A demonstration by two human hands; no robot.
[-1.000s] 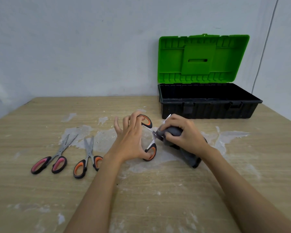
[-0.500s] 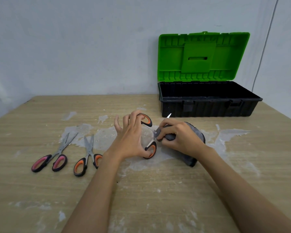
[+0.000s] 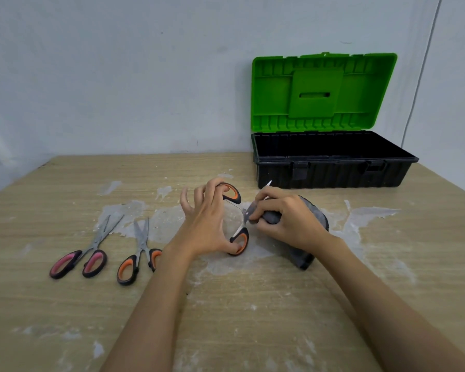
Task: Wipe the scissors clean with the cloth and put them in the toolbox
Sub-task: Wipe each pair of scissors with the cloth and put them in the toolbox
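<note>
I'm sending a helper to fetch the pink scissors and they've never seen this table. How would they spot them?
Start at the green-lidded toolbox at the table's far right, then look across to the near left, left of the person's arms. Two pairs of scissors lie flat there; the pink-handled scissors are the leftmost, beside the orange-handled scissors.

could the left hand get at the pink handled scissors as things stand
Probably not right away: the left hand grips the handles of the open orange scissors. The pink-handled scissors lie uncovered on the table to its left, past another orange pair, so the way itself looks free.
</note>
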